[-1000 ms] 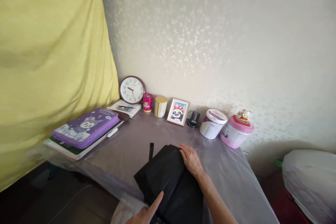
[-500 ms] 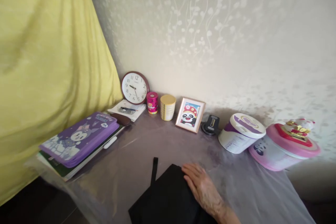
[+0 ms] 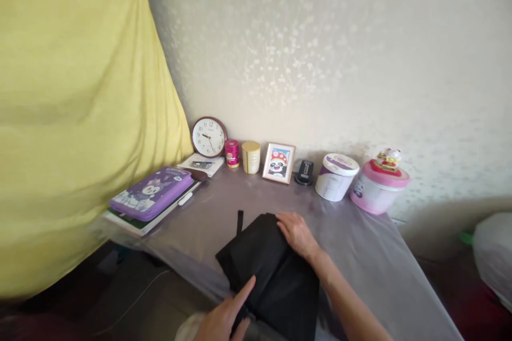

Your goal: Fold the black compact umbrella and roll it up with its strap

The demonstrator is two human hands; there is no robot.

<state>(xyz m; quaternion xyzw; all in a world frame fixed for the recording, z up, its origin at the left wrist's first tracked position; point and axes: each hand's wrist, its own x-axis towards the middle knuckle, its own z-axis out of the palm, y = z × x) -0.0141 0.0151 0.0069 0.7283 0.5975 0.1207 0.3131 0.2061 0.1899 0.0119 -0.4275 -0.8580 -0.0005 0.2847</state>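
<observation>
A black fabric umbrella (image 3: pixel 276 277), folded flat in overlapping panels, lies over the front of the table, its short strap (image 3: pixel 240 222) sticking out at the far left. My right hand (image 3: pixel 296 234) is closed on the far right edge, fingers bent over the cloth. At the near left side, my left hand (image 3: pixel 226 314) grips the umbrella; its index finger points along the fabric and the thumb sits lower. Its other fingers are hidden, as is the umbrella's near end.
Along the wall stand a clock (image 3: pixel 209 137), pink can (image 3: pixel 232 153), yellow-lidded tub (image 3: pixel 251 157), panda picture frame (image 3: pixel 279 163), black device (image 3: pixel 305 172), white tub (image 3: pixel 336 177) and pink box (image 3: pixel 378 189) bearing a cat figurine (image 3: pixel 389 160). A purple case (image 3: pixel 152 193) lies on books at left.
My left hand has come into view at the near left of the umbrella. My right hand stays at its far edge. The view has shifted, showing more of the umbrella and floor.
</observation>
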